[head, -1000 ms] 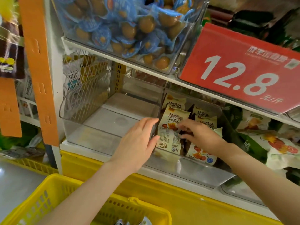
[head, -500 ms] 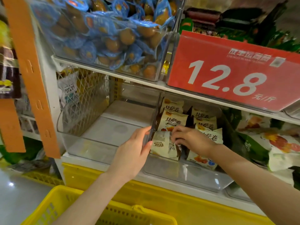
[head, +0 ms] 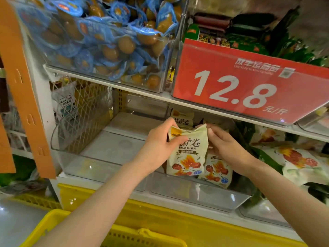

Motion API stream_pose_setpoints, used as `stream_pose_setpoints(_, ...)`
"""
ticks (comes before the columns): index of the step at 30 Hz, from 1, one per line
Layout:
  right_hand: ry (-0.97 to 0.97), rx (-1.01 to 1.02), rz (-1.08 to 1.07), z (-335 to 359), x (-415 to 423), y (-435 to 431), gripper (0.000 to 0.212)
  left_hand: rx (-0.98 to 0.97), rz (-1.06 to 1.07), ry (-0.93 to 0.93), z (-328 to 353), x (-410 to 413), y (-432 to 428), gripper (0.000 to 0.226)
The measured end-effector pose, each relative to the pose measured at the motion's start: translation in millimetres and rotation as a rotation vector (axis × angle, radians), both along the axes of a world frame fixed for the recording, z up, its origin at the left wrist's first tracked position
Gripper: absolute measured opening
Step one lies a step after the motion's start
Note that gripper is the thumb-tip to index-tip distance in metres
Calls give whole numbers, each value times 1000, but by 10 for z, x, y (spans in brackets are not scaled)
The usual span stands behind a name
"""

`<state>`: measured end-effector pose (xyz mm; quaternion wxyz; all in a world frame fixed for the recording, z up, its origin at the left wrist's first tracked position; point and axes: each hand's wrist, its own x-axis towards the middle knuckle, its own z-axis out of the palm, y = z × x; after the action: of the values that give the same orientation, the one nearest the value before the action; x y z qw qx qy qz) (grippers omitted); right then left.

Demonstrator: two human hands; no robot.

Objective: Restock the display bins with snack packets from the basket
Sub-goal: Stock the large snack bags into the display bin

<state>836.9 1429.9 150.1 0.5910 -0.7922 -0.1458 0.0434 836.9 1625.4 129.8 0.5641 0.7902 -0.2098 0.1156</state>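
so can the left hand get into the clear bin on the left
Probably yes: the left hand is beside the clear bin, whose open top has nothing across it. Both it and the right hand grip the snack packet, so that must be released or carried along.

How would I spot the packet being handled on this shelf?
Find the red 12.8 sign; the clear bin below it holds cream packets. The packet stands at the front, the only one gripped by the left hand and right hand.
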Motion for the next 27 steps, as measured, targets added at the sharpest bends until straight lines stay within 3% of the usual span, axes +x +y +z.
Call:
stream_pose_setpoints(6,-121,-419,-98,-37,-68,40,43,143,26,72,68,75,-97,16)
stream_pose_setpoints(8,-160,-448,-155,-76,-22,59,39,196,137,-62,-7,3,-47,25)
stream_pose_setpoints(10,-179,-349,-220,-111,66,52,34,276,291,-195,-163,-132,95,35)
stream_pose_setpoints(12,-174,-296,-301,-127,188,46,31,438,421,-183,-373,-308,300,38)
stream_pose_setpoints(16,-100,-513,-203,-193,441,149,15,754,419,-59,-657,-525,591,41)
stream_pose_setpoints(21,-2,-684,-124,-346,615,237,47,816,385,-153,-671,-535,664,43)
stream_pose_setpoints(24,-172,-965,-284,-355,661,294,79,803,356,-186,-698,-531,691,45)
stream_pose_setpoints(27,-363,-1113,-322,-398,632,337,78,791,361,-224,-711,-531,700,42)
